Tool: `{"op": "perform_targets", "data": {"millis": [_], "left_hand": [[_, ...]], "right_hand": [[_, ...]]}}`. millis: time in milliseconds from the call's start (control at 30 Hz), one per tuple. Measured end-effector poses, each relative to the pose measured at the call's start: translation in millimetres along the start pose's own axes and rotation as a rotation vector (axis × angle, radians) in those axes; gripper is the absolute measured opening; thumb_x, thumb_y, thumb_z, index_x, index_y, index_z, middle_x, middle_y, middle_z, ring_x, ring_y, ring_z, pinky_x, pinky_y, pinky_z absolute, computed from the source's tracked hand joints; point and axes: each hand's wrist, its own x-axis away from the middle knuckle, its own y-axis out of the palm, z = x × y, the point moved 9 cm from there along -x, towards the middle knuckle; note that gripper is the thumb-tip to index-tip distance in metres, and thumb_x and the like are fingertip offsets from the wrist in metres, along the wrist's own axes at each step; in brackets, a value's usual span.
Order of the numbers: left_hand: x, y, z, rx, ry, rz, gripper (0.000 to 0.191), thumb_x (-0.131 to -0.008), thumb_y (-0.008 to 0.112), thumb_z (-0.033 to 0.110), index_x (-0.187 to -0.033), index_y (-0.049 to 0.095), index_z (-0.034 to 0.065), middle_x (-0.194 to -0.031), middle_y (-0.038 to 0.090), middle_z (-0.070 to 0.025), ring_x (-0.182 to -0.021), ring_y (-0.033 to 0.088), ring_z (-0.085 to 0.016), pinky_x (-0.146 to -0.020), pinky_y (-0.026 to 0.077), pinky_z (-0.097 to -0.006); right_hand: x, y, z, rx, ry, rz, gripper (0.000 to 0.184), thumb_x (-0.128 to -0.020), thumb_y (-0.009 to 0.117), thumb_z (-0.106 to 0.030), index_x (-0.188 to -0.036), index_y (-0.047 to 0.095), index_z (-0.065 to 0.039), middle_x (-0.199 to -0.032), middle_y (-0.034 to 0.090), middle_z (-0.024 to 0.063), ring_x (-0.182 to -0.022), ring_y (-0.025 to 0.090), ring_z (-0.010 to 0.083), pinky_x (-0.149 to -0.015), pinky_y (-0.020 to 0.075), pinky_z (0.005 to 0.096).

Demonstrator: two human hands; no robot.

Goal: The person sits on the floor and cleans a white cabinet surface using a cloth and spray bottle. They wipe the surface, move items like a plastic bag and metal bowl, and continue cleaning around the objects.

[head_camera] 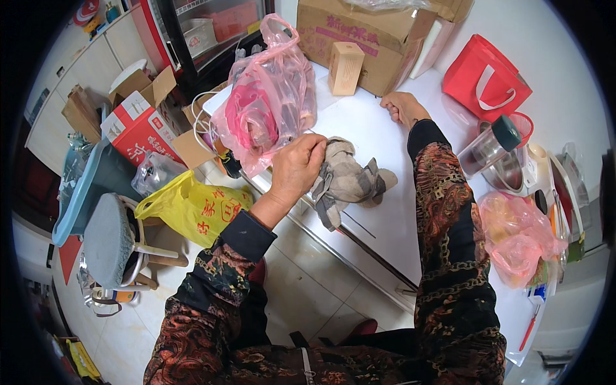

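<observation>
A crumpled grey and beige checked cloth [353, 178] lies at the front edge of the white tabletop [390, 221], one part hanging over the edge. My left hand [298, 161] is closed at the cloth's left end and seems to grip it; the fingertips are hidden. Farther back on the table, my right hand [404, 108] is curled, knuckles up, beside the lower corner of a large cardboard box [356, 48]. Whether its fingers hold something small cannot be seen. A thin dark stick-like thing [358, 225] lies near the table edge below the cloth.
A pink plastic bag [269, 101] with contents stands left on the table, a small carton [345, 69] behind. Along the right are a red bag [486, 79], a clear bottle [488, 147], a steel bowl [505, 173] and another pink bag [517, 236]. A yellow bag [192, 207] and stool [108, 240] stand left.
</observation>
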Motion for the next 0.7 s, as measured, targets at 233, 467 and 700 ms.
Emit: {"op": "perform_targets", "data": {"millis": [233,467,700], "left_hand": [[0.4,-0.3,-1.7,-0.011,-0.003,0.006,0.01,-0.083,0.058,0.014,-0.086,0.062,0.0058,-0.079,0.063,-0.0121,-0.069,0.061,-0.031,-0.061,0.048,-0.0353],[0.0,1.1,-1.7,-0.016,-0.011,0.007,0.01,-0.083,0.058,0.015,-0.086,0.063,0.0061,-0.079,0.063,-0.0118,-0.07,0.061,-0.031,-0.061,0.048,-0.0357],[0.1,1.0,-2.5,-0.017,-0.025,0.003,0.011,-0.083,0.058,0.015,-0.086,0.063,0.0064,-0.079,0.063,-0.0119,-0.07,0.061,-0.031,-0.061,0.048,-0.0358]], "right_hand": [[-0.5,-1.5,-0.2,0.062,-0.035,0.112,0.025,-0.066,0.065,-0.003,-0.051,0.047,-0.007,-0.047,0.039,0.0,-0.036,0.033,0.0127,-0.036,0.0273,0.0278],[2.2,-1.1,-2.0,-0.08,-0.083,0.098,0.025,-0.072,0.068,-0.011,-0.055,0.049,-0.008,-0.049,0.043,-0.0012,-0.037,0.035,0.009,-0.034,0.0313,0.0249],[9.0,2.2,-13.9,0.107,-0.184,0.12,0.02,-0.065,0.067,-0.014,-0.055,0.053,-0.004,-0.054,0.049,0.001,-0.046,0.044,0.012,-0.041,0.0386,0.0252]]}}
